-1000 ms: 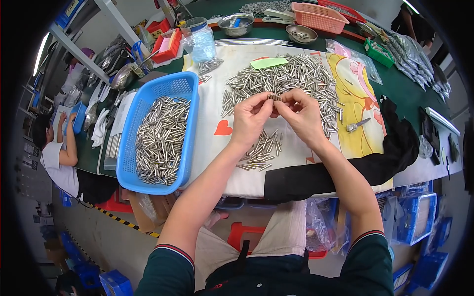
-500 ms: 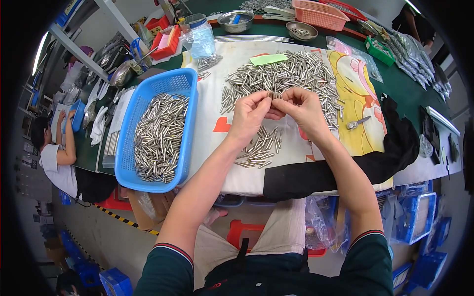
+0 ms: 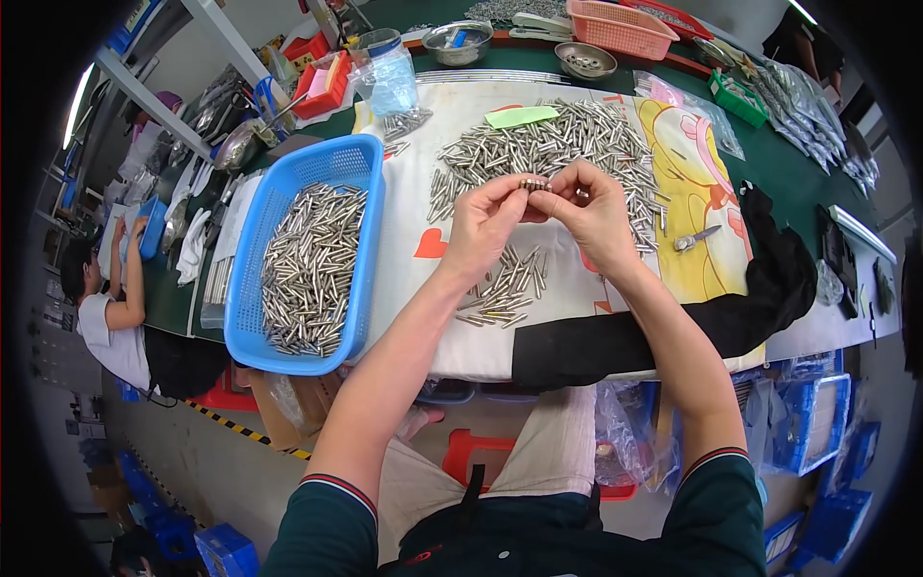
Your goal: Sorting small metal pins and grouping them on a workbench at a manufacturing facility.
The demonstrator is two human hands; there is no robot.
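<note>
Right of the blue basket (image 3: 288, 363), the left hand (image 3: 484, 226) and right hand (image 3: 598, 216) pinch a row of metal pins (image 3: 535, 184), showing more than before, so handling seems unfinished, with the pin pile (image 3: 601, 142) beyond, also basket-right.

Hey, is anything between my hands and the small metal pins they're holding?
Nothing visible: the bare left hand and right hand hold the small metal pins directly. The loose pile lies beyond, not between.
</note>
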